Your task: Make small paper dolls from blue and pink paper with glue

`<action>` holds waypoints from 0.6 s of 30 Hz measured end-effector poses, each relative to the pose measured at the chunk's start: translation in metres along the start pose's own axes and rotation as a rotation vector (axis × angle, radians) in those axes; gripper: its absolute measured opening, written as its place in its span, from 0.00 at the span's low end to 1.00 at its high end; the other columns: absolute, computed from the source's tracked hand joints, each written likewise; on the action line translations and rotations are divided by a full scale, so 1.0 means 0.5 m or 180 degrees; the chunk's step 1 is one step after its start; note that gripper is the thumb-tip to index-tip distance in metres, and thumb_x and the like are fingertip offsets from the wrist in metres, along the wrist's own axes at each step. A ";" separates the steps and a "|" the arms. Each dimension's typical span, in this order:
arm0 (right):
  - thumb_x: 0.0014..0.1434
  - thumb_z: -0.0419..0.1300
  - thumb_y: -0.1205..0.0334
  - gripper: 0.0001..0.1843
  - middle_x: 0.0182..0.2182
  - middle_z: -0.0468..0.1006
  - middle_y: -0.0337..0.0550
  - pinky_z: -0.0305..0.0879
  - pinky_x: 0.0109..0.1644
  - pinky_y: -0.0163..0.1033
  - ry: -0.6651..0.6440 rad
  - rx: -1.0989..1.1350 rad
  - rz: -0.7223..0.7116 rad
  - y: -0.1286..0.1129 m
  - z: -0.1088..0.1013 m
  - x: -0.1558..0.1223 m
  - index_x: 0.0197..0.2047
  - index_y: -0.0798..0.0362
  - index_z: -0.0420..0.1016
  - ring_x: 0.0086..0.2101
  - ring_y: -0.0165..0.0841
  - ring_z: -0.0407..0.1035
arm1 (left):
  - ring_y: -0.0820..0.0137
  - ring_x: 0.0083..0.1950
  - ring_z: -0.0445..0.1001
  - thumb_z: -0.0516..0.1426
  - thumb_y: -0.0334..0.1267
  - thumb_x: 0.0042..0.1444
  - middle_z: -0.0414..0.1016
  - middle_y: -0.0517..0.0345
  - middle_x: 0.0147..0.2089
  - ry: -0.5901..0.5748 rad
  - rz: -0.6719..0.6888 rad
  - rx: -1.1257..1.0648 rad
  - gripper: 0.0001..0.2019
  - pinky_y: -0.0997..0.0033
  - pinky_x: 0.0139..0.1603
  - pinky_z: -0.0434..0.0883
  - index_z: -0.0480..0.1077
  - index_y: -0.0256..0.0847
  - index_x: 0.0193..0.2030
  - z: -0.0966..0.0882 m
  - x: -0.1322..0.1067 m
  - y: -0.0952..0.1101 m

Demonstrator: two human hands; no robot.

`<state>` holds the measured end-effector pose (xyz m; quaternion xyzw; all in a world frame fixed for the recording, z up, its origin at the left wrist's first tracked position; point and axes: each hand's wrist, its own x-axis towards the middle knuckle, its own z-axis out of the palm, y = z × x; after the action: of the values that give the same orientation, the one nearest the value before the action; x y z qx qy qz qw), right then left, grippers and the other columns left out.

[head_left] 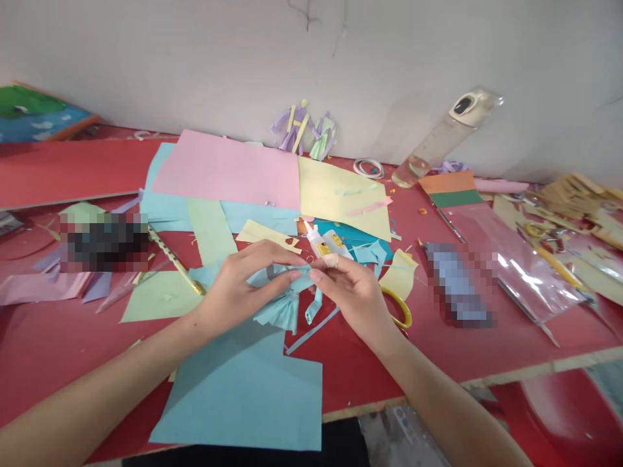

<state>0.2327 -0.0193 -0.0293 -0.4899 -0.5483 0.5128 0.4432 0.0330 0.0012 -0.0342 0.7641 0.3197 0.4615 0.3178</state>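
Observation:
Both hands meet over the middle of a red table [73, 337]. My left hand [238, 285] is closed around a pleated light-blue paper piece [280, 305], whose fanned end hangs below the fingers. My right hand [348, 285] pinches the same paper piece at its top, thumb and fingertips pressed together. A thin blue paper strip [316, 305] curls down just under the right fingers. A small glue bottle [318, 243] with a yellow label lies just beyond the hands.
A large blue sheet [243, 389] lies at the near edge. Pink [228, 172], yellow [341, 191] and green [211, 227] sheets spread behind. Yellow-handled scissors [402, 308] lie right of my hand, a pencil [175, 259] left. Paper figures [304, 130] and a clear ruler [438, 146] lean on the wall.

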 end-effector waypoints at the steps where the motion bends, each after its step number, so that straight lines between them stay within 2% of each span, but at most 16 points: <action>1: 0.57 0.67 0.55 0.08 0.30 0.79 0.39 0.74 0.37 0.34 -0.0030 0.0001 0.0012 0.000 0.000 0.000 0.34 0.50 0.78 0.34 0.32 0.75 | 0.69 0.43 0.79 0.61 0.31 0.62 0.81 0.56 0.41 0.0013 0.0059 0.0069 0.07 0.69 0.46 0.75 0.76 0.42 0.47 0.001 0.000 0.001; 4: 0.57 0.67 0.56 0.07 0.31 0.79 0.39 0.75 0.37 0.34 -0.0091 -0.0062 0.0066 0.000 0.000 0.001 0.35 0.51 0.78 0.34 0.32 0.75 | 0.70 0.41 0.79 0.61 0.30 0.62 0.82 0.56 0.39 -0.0022 0.0057 0.0183 0.06 0.71 0.44 0.76 0.77 0.41 0.44 0.002 -0.002 0.004; 7: 0.56 0.67 0.57 0.07 0.32 0.80 0.39 0.75 0.37 0.34 -0.0168 -0.0086 0.0122 0.000 0.000 0.001 0.37 0.50 0.78 0.34 0.32 0.75 | 0.71 0.39 0.80 0.59 0.29 0.62 0.82 0.57 0.38 -0.0107 -0.0106 0.0216 0.05 0.74 0.42 0.76 0.77 0.40 0.42 0.002 -0.003 0.008; 12: 0.60 0.66 0.55 0.07 0.36 0.81 0.39 0.75 0.43 0.34 -0.0312 0.0027 0.0082 0.001 0.004 0.000 0.39 0.48 0.79 0.39 0.32 0.77 | 0.74 0.36 0.79 0.59 0.28 0.59 0.82 0.60 0.36 -0.0118 -0.0340 0.0242 0.06 0.77 0.41 0.75 0.77 0.40 0.39 0.003 -0.002 0.010; 18: 0.58 0.67 0.57 0.07 0.36 0.81 0.40 0.75 0.41 0.34 -0.0315 -0.0008 0.0149 0.011 0.002 0.002 0.39 0.49 0.79 0.38 0.32 0.76 | 0.74 0.35 0.79 0.59 0.28 0.58 0.82 0.61 0.35 -0.0195 -0.0703 0.0106 0.06 0.78 0.38 0.74 0.77 0.40 0.37 0.004 0.002 0.013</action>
<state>0.2320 -0.0182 -0.0350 -0.4772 -0.5585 0.5459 0.4028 0.0365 -0.0024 -0.0297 0.7432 0.3996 0.3947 0.3637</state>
